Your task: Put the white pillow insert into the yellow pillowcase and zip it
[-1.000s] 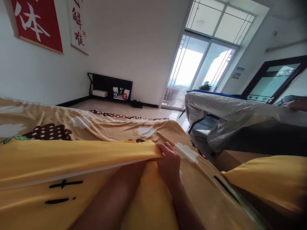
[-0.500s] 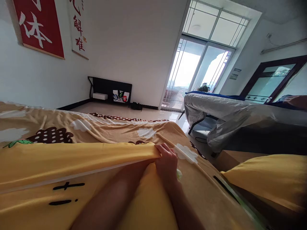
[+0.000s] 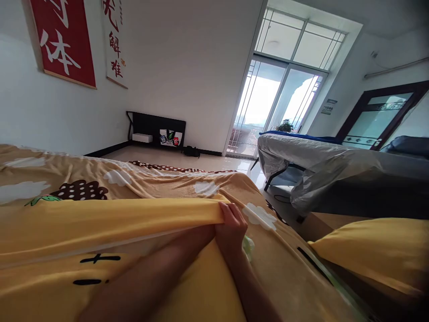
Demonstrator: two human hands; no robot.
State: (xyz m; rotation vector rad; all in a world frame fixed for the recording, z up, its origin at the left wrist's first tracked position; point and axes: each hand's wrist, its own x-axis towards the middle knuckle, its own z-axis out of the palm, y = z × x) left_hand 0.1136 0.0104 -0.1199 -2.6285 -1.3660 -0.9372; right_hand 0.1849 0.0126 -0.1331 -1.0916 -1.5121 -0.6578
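A yellow pillowcase [image 3: 134,214] with black printed marks lies across the bed in front of me. My right hand [image 3: 231,228] is closed on the edge of its opening, at the corner furthest right, and holds it raised. From below, my left forearm [image 3: 150,270] reaches under the lifted edge. The cloth and my right hand hide the fingers of my left hand [image 3: 207,231]. Below the arms bulges more yellow fabric [image 3: 204,286]. Under everything spreads a tan blanket [image 3: 281,268] with white clouds and brown dotted shapes.
A yellow pillow [image 3: 375,250] sits to the right, above a cardboard box [image 3: 331,220]. Beyond it stands a plastic-covered table [image 3: 311,152]. A black low shelf [image 3: 157,123] with a white box and printed bag is by the far wall. Glass doors [image 3: 264,103] are behind.
My left forearm has shifted slightly left and lower under the cloth. My right hand keeps its hold on the pillowcase edge. The whole view has tilted a little.
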